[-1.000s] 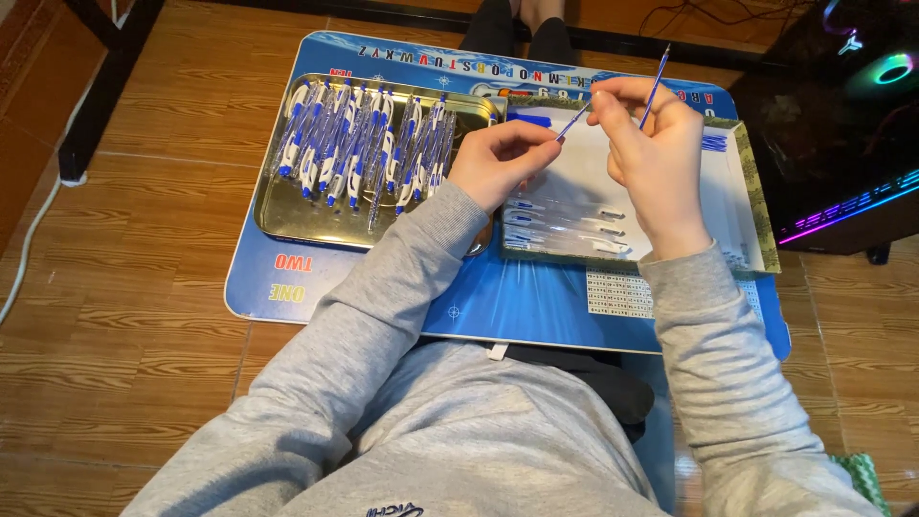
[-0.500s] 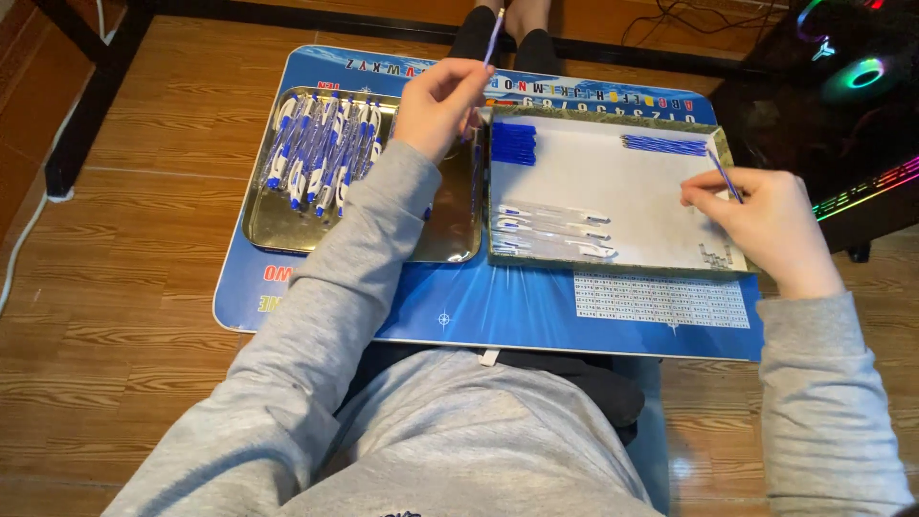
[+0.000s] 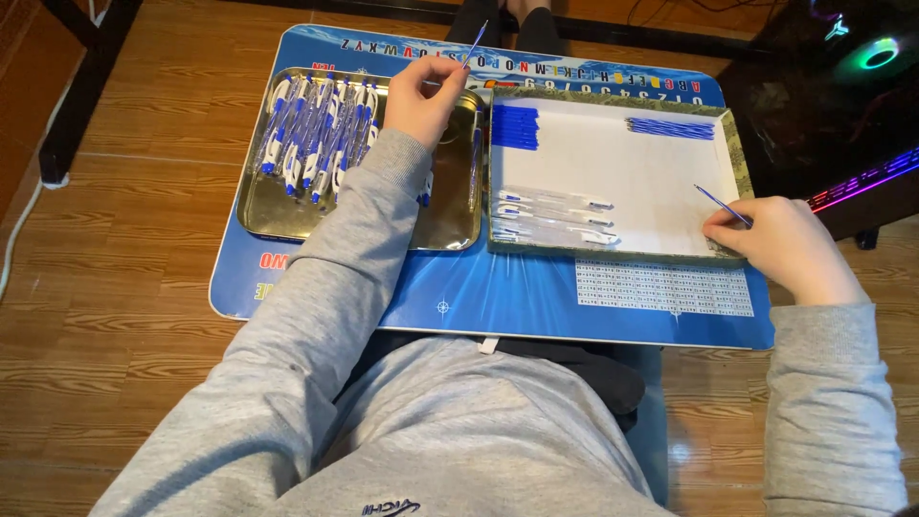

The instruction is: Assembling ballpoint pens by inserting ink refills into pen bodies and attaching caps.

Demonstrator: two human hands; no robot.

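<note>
While the left hand (image 3: 421, 96) pinched a thin blue pen part (image 3: 474, 43) between closed fingers and held it tip-up above the metal tray (image 3: 450, 225), the right hand (image 3: 785, 244) gripped a slim blue refill (image 3: 720, 203) the same way, slanted over the near right corner of the white tray (image 3: 622, 168). Both pieces looked like narrow blue rods, kept clear of the sorted rows: assembled blue-and-white pens (image 3: 316, 134) heaped on the left, blue caps (image 3: 515, 126) and more refills (image 3: 670, 127) along the far edge, and clear barrels (image 3: 555, 218) nearer, all on a blue lap table (image 3: 536, 297) above a wooden floor (image 3: 124, 287).
</note>
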